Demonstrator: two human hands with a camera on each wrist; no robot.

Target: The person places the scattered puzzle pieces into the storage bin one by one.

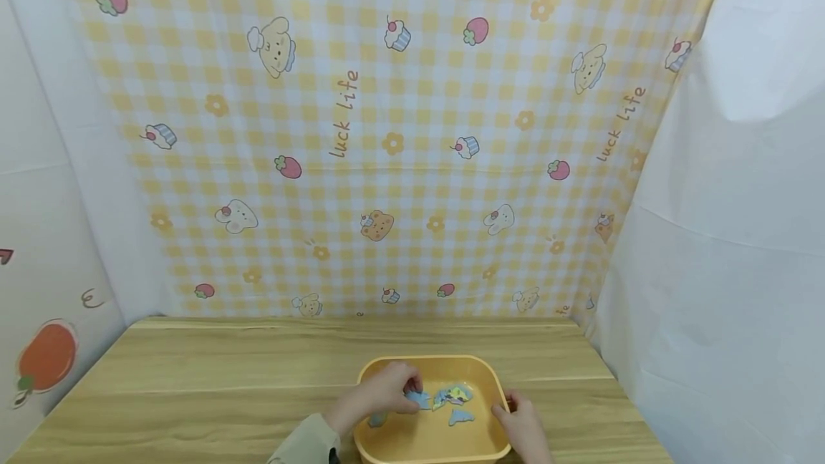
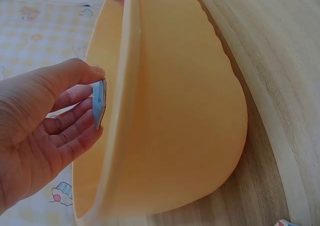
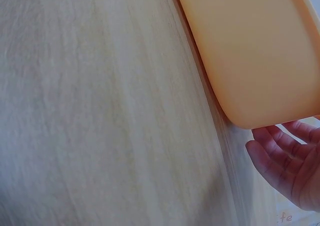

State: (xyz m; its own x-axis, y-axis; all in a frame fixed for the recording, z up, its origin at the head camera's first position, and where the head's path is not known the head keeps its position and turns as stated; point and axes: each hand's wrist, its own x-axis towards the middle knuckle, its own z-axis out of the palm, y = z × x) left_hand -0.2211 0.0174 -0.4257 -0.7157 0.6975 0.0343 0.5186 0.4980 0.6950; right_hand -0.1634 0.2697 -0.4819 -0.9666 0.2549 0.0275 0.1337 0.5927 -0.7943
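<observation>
A yellow plastic basin (image 1: pixel 428 441) stands on the table with several thin, flat, irregular pieces in it. My left hand (image 1: pixel 390 388) is inside it, pinching a flat light-blue piece (image 2: pixel 99 103) between thumb and fingertips. In the left wrist view this piece stands on edge, showing a dark rim. To its right on the basin floor lie blue-and-yellow pieces (image 1: pixel 453 396) in a cluster and a single blue piece (image 1: pixel 460 417). Another bluish piece (image 1: pixel 377 419) is partly hidden beneath my left wrist. My right hand (image 1: pixel 523 422) grips the basin's right rim, thumb inside and fingers outside.
The wood-grain table (image 1: pixel 213 392) extends to both sides of the basin. A checked cloth (image 1: pixel 412 185) hangs behind it, with white cloth (image 1: pixel 728 271) at the right. A small colored object (image 2: pixel 286 222) shows at the left wrist view's bottom edge.
</observation>
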